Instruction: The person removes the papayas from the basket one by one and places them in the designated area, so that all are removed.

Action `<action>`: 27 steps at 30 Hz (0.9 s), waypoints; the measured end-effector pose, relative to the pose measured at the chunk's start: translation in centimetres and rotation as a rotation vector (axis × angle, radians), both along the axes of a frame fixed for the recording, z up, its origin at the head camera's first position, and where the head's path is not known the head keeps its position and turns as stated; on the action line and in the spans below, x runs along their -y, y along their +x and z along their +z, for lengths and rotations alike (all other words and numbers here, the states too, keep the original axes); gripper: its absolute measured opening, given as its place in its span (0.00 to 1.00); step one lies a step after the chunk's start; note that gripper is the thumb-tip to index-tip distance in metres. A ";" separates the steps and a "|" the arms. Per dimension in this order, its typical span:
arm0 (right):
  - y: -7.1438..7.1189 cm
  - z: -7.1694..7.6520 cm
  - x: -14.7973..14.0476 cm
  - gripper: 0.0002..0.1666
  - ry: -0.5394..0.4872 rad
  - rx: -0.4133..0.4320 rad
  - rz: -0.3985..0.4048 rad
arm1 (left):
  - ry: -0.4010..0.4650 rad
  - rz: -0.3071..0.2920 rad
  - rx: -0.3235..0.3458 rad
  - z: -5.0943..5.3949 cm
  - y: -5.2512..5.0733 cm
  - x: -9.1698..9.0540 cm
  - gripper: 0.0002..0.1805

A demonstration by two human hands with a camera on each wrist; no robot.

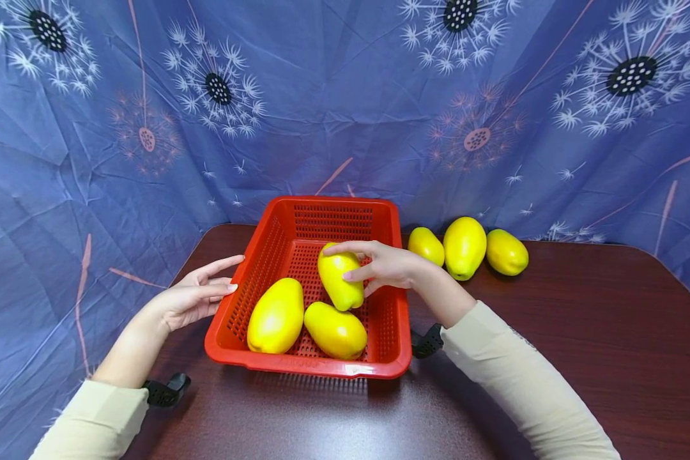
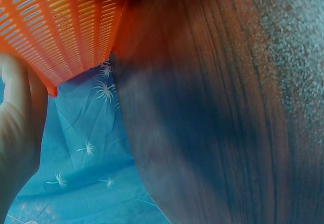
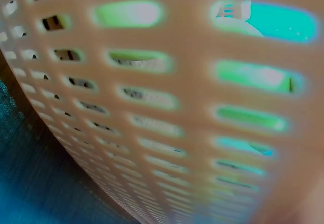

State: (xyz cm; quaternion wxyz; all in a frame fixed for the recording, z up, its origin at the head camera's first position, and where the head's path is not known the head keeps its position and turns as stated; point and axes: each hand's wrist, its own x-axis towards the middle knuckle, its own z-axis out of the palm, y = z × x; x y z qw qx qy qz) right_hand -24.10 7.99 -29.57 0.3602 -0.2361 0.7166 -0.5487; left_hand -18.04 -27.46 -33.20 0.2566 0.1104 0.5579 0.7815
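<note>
A red plastic basket (image 1: 307,365) with slotted walls stands on the table. My right hand (image 1: 388,265) reaches over its right side and grips a yellow mango (image 1: 342,284) inside, thumb and fingers on either side of the fruit. Two more mangoes lie in the basket: a large mango (image 1: 276,316) at the left and a smaller mango (image 1: 336,331) in front of the gripped one. At the left rim, my left hand (image 1: 192,297) touches the basket with extended fingers. The left wrist view shows that hand (image 2: 20,107) beside the basket wall (image 2: 66,27). Slotted basket wall (image 3: 195,97) fills most of the right wrist view.
Three more mangoes sit at the back of the table, right of the basket: a small mango (image 1: 425,246), a large mango (image 1: 464,248) and another mango (image 1: 507,252). The dark brown table (image 1: 586,319) ends at a blue dandelion-print cloth (image 1: 333,108) hanging behind it.
</note>
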 end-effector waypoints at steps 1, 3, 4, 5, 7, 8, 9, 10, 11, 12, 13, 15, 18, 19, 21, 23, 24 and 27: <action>0.1 0.1 -0.1 0.32 -0.007 0.004 -0.003 | -0.001 0.001 0.001 0.0 0.0 0.0 0.26; 0.2 0.2 -0.2 0.32 -0.017 0.008 -0.007 | -0.001 0.003 0.002 0.0 0.0 0.0 0.26; 0.2 0.2 -0.3 0.32 -0.020 0.007 -0.008 | -0.001 0.003 0.003 0.0 0.0 0.0 0.26; 0.2 0.3 -0.4 0.32 -0.020 0.006 -0.010 | 0.000 0.004 0.004 0.0 0.0 0.0 0.26; 0.2 0.4 -0.6 0.32 -0.020 0.002 -0.012 | 0.001 0.005 0.005 0.0 0.0 0.0 0.26; 0.2 0.5 -0.7 0.32 -0.021 0.002 -0.014 | -0.001 0.005 0.005 0.0 0.0 0.0 0.26; 0.2 0.6 -0.8 0.32 -0.022 0.001 -0.015 | -0.002 0.005 0.005 0.0 0.0 0.0 0.26; 0.3 0.7 -0.9 0.32 -0.024 0.003 -0.017 | -0.003 0.006 0.005 0.0 0.0 0.0 0.26; 0.3 0.8 -1.1 0.32 -0.029 0.005 -0.017 | -0.005 0.005 0.004 0.0 0.0 0.0 0.26; 0.4 0.9 -1.2 0.33 -0.035 0.004 -0.013 | -0.007 0.006 0.003 0.0 0.0 0.0 0.26; 0.4 1.1 -1.3 0.33 -0.042 0.007 -0.011 | -0.008 0.006 0.002 0.0 0.0 0.0 0.26; 0.5 1.3 -1.6 0.33 -0.059 0.015 -0.010 | -0.011 0.007 0.001 0.1 0.1 0.0 0.26; 0.6 1.5 -2.1 0.33 -0.084 0.019 -0.014 | -0.018 0.007 -0.002 0.1 0.1 0.0 0.26; 0.7 1.6 -2.3 0.33 -0.090 0.018 -0.018 | -0.020 0.007 -0.003 0.1 0.0 0.0 0.26; 0.7 1.7 -2.7 0.33 -0.101 0.013 -0.028 | -0.027 0.007 -0.006 0.1 0.0 0.0 0.27; 0.8 1.8 -3.1 0.33 -0.105 0.005 -0.036 | -0.031 0.007 -0.008 0.0 0.0 0.0 0.26; 0.8 1.9 -3.3 0.33 -0.106 0.002 -0.040 | -0.032 0.007 -0.008 0.0 0.0 0.0 0.26; 0.9 2.1 -3.9 0.33 -0.112 -0.001 -0.047 | -0.032 0.007 -0.009 0.0 0.0 0.1 0.26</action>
